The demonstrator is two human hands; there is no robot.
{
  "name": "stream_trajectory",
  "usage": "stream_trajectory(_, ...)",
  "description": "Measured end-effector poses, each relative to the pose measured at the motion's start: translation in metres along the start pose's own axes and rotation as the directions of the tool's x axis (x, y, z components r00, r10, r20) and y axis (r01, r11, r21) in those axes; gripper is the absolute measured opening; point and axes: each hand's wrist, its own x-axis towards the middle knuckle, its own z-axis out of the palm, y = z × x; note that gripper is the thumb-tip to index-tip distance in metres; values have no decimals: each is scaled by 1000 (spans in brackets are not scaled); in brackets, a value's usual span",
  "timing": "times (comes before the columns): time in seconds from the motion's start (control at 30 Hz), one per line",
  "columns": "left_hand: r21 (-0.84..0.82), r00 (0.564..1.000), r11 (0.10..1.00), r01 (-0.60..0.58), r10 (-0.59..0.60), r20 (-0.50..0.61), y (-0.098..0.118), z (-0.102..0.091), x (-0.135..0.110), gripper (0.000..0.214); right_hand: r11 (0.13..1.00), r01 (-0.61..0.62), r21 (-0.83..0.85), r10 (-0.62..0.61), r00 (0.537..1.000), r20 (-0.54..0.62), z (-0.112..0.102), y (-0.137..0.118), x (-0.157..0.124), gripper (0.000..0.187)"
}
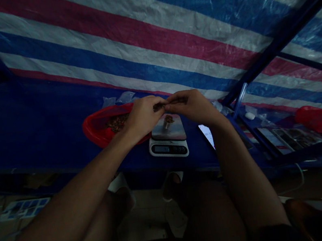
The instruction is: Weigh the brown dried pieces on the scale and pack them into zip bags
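A small white kitchen scale (168,148) stands in front of me with its display lit. On its pan is a little metallic cup (167,124), heaped with small brown pieces (169,118). My left hand (145,112) is curled closed above the pan, and dark brown bits show at its fingers. Fingertips of my right hand (192,105) are pinched together and meet the left fingers over the cup. Whatever lies in that pinch is too small to make out. Partly behind my left wrist, a red plastic bag (92,127) lies spread open with more brown pieces (116,123) inside.
A lit phone (206,135) lies beside my right forearm. Clear plastic bags (126,97) sit behind the red one. Blue metal posts (277,41) and a striped tarp (147,36) border the blue table (42,132). Another red bag (318,118) is at far right.
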Motion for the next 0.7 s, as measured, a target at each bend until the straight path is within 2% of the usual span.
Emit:
stream_trajectory(0.13,-98,999,994,47,-46,16,2,4,0,13,998,-37,54,36,999,7,-5,5,1,25)
stream_trajectory(0.27,-180,994,977,112,-108,36,2,9,-1,15,996,-79,39,79,997,-10,-9,11,0,23)
stream_trajectory(0.5,-254,979,946,203,-188,80,-2,15,-3,18,994,-113,11,113,993,-28,-8,16,0,18)
stream_trajectory(0.7,-259,965,932,255,-230,124,-5,18,-4,17,989,-144,21,143,989,27,-9,17,-2,14)
